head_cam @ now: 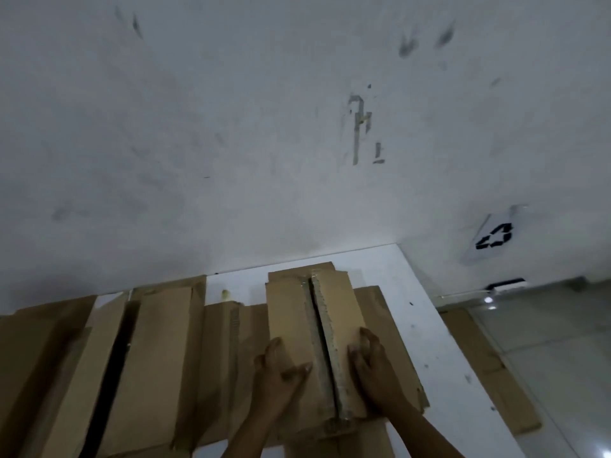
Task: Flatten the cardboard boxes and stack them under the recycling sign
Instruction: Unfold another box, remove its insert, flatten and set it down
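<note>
Broadly, a scuffed white wall (231,127) ahead, with a white table (390,269) pushed against it and glossy floor (545,325) off to the right. Spread across the table, brown cardboard: a long open box (158,342) on the left with a dark gap between its flaps, and the taped box (291,319) in the middle, lying over loose flat sheets (373,299). Probably set there to keep the work at waist height.

Down on the floor, flattened cardboard (479,358) against the table's right side, roughly below the recycling sign (494,236) on the wall; likely the stack's start. Open floor beyond it, so room to swing a sheet rightward past the table's edge. Little bare table, only a strip along the right and a patch at the back.

On the taped box, left hand (281,368) spread flat, fingers straight, pressing the left flap with the thumb toward the centre seam (322,342). Right hand (370,365) on the right flap, fingers bent near its outer edge; impossible to say here, pinching or merely resting. Placed either side of the seam, seemingly for parting the flaps along the torn tape.
</note>
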